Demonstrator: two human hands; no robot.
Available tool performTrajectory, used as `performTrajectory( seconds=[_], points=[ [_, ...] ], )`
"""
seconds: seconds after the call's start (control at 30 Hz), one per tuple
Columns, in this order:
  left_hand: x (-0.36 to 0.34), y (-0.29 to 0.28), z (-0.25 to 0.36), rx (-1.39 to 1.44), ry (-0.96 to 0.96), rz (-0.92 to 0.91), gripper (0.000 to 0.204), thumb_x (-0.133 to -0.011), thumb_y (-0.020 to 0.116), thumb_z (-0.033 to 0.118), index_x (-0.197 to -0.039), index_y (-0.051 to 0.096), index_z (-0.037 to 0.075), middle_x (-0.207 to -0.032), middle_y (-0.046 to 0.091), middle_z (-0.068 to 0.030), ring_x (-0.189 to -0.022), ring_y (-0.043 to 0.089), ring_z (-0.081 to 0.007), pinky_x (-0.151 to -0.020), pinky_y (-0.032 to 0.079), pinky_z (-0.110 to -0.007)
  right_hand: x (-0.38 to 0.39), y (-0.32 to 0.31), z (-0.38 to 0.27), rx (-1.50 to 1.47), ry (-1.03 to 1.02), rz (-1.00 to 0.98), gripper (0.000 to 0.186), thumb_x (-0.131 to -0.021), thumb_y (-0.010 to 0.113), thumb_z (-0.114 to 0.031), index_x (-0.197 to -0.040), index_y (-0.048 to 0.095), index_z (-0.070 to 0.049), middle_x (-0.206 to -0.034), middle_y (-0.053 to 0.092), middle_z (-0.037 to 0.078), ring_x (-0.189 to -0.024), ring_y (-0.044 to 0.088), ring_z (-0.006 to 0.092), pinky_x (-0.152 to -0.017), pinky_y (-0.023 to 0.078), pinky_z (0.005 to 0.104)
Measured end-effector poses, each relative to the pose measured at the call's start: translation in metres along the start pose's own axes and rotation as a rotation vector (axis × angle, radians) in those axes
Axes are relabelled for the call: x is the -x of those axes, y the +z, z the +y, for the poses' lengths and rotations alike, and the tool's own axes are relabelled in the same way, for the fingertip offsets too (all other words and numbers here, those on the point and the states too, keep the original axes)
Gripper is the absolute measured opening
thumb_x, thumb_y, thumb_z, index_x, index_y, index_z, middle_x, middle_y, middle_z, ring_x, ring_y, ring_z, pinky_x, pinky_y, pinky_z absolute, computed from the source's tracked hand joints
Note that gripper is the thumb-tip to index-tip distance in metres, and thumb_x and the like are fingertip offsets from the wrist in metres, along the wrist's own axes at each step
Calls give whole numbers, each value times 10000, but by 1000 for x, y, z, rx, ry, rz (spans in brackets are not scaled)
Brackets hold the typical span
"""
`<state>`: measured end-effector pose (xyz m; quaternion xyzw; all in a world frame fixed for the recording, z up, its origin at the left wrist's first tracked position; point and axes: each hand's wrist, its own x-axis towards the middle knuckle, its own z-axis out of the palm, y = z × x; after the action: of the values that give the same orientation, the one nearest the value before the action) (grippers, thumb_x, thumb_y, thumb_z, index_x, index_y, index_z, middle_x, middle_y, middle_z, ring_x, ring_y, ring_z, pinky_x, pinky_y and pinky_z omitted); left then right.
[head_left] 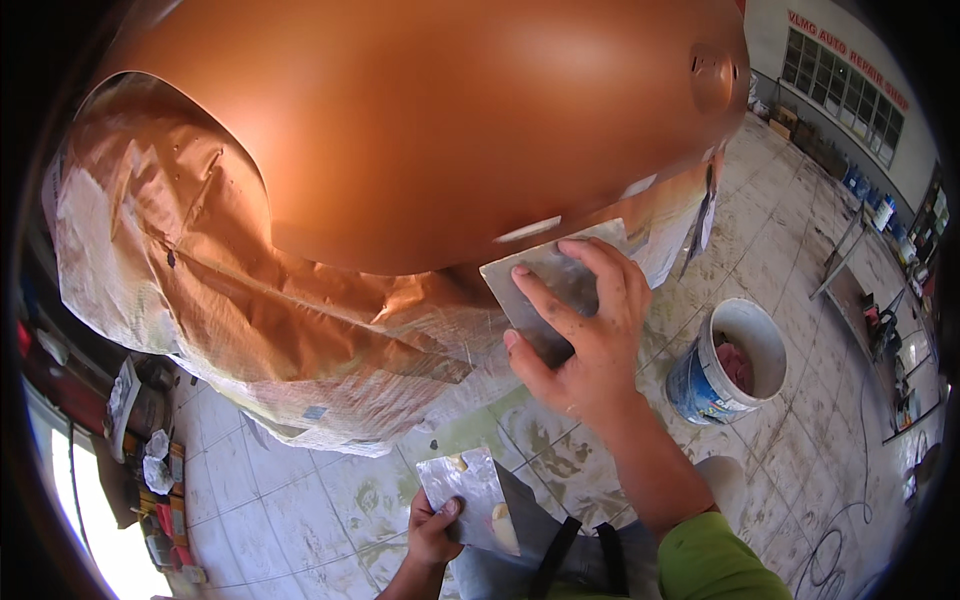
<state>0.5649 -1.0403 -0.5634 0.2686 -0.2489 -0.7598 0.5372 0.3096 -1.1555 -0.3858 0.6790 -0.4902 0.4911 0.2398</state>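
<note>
My right hand [590,335] grips a thin, grey, square putty spreader [553,300], fingers spread over its face and thumb at its lower edge. The spreader's upper edge is at the bottom of a copper-orange car body panel [450,120], close to a pale putty patch [528,230]; whether they touch I cannot tell. Lower down, near my lap, my left hand [432,530] is closed around a flat metal plate [470,500], thumb on top. Cream-coloured putty [503,525] sticks to the plate's edges.
Orange-sprayed masking sheeting [290,320] covers the wheel opening and hangs toward the wet, stained tile floor [360,500]. On my right stands a bucket [705,385] with a reddish cloth [735,367] inside. Beyond it are a metal-framed bench [850,300] and a loose cable [825,560].
</note>
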Motion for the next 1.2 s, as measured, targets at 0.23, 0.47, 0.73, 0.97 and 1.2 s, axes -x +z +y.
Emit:
performTrajectory(
  seconds=[0.23,0.47,0.73,0.97,1.2],
  points=[
    [0,6,0,27,-40,-45,444,-940,655,25,-1370,546,-4,-1253,681,-134,-1133,668,-270,-994,532,-458,-13,-8,-3,-21,19,0,517,-698,797,-270,-1211,744,-223,-1351,526,111,-1236,514,340,-1037,331,528],
    [7,28,6,40,40,-40,412,-974,638,27,-1376,542,21,-1232,677,-101,-1118,654,-220,-990,520,-422,22,-69,-9,-437,286,-86,536,-775,788,-278,-1269,721,-83,-1372,527,203,-1262,528,378,-1085,389,520],
    [-26,122,9,74,400,122,361,-1019,617,59,-1366,521,46,-1282,647,-96,-1146,628,-203,-1000,504,-400,102,-108,-40,-1094,195,-512,532,-741,854,-265,-1239,751,-110,-1440,468,223,-1359,439,441,-1138,351,544],
    [-32,127,15,-348,634,92,273,-994,659,30,-1257,594,-3,-1135,720,-86,-977,684,-176,-881,536,-307,79,-143,7,-118,-14,-546,490,-649,819,-363,-1134,780,-301,-1352,538,56,-1274,483,358,-1041,300,672],
    [-22,174,24,-634,725,106,191,-998,680,72,-1148,664,-46,-1013,756,-91,-880,682,-140,-808,539,-281,118,-117,12,-165,-12,-688,461,-696,809,-384,-1152,779,-324,-1322,559,32,-1260,493,331,-1038,315,646]
  ],
)
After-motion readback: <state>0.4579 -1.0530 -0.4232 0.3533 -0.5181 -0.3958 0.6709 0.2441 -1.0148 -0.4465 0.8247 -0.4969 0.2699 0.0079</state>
